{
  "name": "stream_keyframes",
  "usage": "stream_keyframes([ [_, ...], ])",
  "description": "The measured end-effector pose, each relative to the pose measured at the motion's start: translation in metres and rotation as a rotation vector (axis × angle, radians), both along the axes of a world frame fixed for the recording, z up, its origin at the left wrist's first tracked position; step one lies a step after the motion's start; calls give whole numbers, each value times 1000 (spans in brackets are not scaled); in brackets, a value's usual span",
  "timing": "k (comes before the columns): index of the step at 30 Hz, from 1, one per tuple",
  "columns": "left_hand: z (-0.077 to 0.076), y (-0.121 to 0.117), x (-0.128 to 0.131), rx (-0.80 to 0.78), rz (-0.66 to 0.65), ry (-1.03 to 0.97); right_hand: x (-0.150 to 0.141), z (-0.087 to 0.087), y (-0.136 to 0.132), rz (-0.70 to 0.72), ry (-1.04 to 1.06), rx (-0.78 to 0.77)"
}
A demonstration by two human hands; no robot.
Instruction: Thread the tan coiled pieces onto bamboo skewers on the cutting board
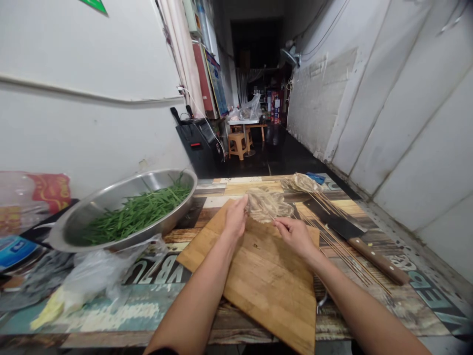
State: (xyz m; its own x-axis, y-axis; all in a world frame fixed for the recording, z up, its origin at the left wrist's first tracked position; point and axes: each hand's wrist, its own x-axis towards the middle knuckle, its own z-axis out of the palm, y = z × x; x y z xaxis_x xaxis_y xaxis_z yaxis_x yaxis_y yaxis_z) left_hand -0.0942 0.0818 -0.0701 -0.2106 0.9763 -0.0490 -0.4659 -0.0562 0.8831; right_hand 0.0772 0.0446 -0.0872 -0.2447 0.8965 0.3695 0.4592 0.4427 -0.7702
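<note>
Both hands work over the wooden cutting board (266, 276), which juts past the table's near edge. Her or his left hand (235, 219) closes its fingers round a pale bundle of stringy mushrooms (266, 204) at the board's far corner, steadying it; the right hand (295, 235) pinches the end of a thin skewer (274, 218) that seems pushed into the bundle. Just right of the board lie spare bamboo skewers (340, 246) and a cleaver (351, 231) with a wooden handle, within easy reach. Left, a steel basin (111, 207) holds green chives (136, 214), behind a crumpled plastic bag (96, 271). Farther off, a second mushroom bunch (303, 183) rests near the table's (406, 296) far edge
</note>
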Motion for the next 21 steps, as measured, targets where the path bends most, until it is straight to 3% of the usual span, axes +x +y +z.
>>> stream_keyframes([
  [3, 0, 6, -10, 29, 33, -64, 0, -2, -1, 35, -14, 15],
  [14, -2, 9, -21, -134, -219, -107, 4, 5, 5, 203, 121, -170],
  [21, -8, 3, -4, -74, -93, -9, -4, 0, -2, 67, 34, -80],
])
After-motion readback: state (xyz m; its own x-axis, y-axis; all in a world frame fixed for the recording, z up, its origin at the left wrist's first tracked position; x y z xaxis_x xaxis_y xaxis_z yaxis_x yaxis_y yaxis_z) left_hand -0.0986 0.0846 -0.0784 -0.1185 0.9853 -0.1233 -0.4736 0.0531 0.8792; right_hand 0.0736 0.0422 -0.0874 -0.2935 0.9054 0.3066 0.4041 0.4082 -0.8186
